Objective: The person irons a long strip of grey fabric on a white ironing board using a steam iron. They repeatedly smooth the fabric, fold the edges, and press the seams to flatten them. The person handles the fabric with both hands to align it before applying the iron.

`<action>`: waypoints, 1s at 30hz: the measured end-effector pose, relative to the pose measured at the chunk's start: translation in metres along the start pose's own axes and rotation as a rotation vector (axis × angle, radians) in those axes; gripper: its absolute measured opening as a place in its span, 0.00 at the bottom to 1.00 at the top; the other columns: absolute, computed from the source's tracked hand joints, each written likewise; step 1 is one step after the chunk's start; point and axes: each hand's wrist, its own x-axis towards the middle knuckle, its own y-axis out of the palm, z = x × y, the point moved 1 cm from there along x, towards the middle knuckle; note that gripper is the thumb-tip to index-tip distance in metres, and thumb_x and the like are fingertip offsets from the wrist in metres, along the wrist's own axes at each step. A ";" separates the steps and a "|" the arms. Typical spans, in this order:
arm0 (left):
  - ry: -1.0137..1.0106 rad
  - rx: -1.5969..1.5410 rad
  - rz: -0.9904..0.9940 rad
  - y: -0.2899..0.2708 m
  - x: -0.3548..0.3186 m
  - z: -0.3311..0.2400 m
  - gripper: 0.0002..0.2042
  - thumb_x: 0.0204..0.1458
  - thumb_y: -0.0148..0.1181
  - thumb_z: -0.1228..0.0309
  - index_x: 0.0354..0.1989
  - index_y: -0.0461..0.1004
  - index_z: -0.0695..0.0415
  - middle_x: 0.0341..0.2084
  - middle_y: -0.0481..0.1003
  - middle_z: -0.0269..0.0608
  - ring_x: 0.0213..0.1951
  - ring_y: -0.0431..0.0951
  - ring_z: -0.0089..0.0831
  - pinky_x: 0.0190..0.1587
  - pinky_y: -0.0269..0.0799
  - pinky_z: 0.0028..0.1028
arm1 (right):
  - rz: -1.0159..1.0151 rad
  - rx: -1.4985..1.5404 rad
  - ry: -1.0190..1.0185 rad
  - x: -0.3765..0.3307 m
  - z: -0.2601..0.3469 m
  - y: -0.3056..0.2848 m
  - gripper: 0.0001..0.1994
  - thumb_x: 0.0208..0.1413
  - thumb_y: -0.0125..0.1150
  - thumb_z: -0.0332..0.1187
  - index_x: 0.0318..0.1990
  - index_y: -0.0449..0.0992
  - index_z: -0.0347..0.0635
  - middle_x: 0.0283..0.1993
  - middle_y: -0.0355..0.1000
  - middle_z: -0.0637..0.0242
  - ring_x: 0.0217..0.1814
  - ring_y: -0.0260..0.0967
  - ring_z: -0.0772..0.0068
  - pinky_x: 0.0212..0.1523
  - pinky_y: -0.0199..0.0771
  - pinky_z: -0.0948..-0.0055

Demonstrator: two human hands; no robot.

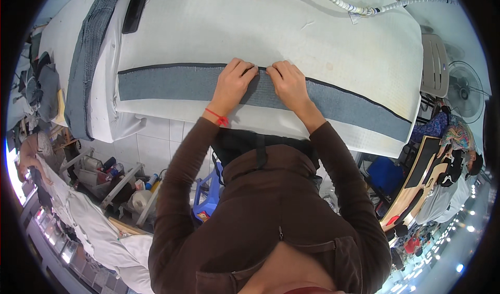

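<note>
A long grey-blue fabric strip [172,86] with a dark band along its far edge lies across the near side of a white-covered table [208,28]. My left hand [235,83] and my right hand [287,83] meet near the strip's middle, a small gap between them. Both have their fingertips pinched on the dark far edge. A red string circles my left wrist. The undersides of the fingers are hidden.
A black phone [134,14] lies at the table's far left, beside a draped length of dark grey fabric [88,65]. A wrapped hose [338,1] crosses the far right. A blue plastic stool [208,192] stands below. Several people sit at right, near a fan [465,91].
</note>
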 end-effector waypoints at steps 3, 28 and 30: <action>0.137 0.058 0.087 -0.006 0.006 0.009 0.13 0.52 0.69 0.77 0.47 0.85 0.60 0.44 0.81 0.38 0.48 0.81 0.39 0.50 0.82 0.37 | 0.032 -0.074 0.009 0.003 -0.001 0.004 0.06 0.63 0.67 0.28 0.46 0.80 0.43 0.43 0.72 0.65 0.45 0.77 0.64 0.44 0.80 0.63; 0.088 0.320 0.217 0.001 0.027 0.007 0.05 0.63 0.65 0.70 0.44 0.80 0.54 0.40 0.76 0.37 0.47 0.76 0.38 0.51 0.70 0.40 | 0.066 0.191 0.233 0.017 0.001 -0.006 0.07 0.62 0.75 0.31 0.42 0.82 0.43 0.43 0.76 0.65 0.48 0.77 0.57 0.46 0.82 0.58; 0.125 0.331 0.206 0.000 0.027 0.005 0.05 0.62 0.65 0.70 0.43 0.79 0.53 0.40 0.76 0.36 0.47 0.76 0.36 0.52 0.70 0.39 | 0.065 0.159 0.208 0.018 0.001 -0.006 0.07 0.62 0.75 0.31 0.42 0.82 0.43 0.43 0.76 0.66 0.48 0.76 0.57 0.47 0.82 0.58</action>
